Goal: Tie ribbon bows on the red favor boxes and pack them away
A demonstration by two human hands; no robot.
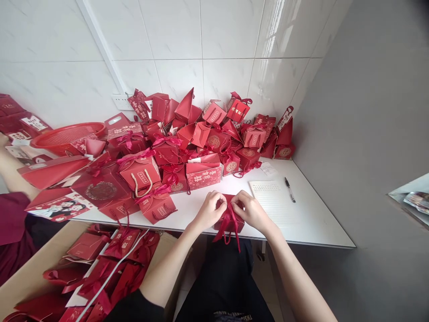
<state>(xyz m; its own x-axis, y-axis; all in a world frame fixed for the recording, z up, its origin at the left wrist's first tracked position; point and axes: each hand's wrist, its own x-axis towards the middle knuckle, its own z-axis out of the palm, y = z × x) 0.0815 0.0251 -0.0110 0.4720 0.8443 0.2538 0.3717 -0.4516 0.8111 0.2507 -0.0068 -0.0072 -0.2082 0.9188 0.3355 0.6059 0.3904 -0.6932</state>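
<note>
At the table's front edge sits a small red gift box (237, 226) with a red ribbon (229, 219) on its top. My left hand (213, 208) is closed in a pinch at the ribbon from the left. From the right, my right hand (250, 210) pinches the same ribbon, its fingertips close to those of the left. Two loose ribbon ends and a twisted cord (227, 239) hang down the front of the box, past the table edge. The ribbon between the fingertips is partly hidden.
Red gift boxes (204, 172) pile up along the wall behind my hands. Right of them lie a written notepad (271, 201) and a pen (290, 189). A red plastic basket (69, 134) stands left. A carton (20, 286) of red boxes is below, near another person's arm (15, 172).
</note>
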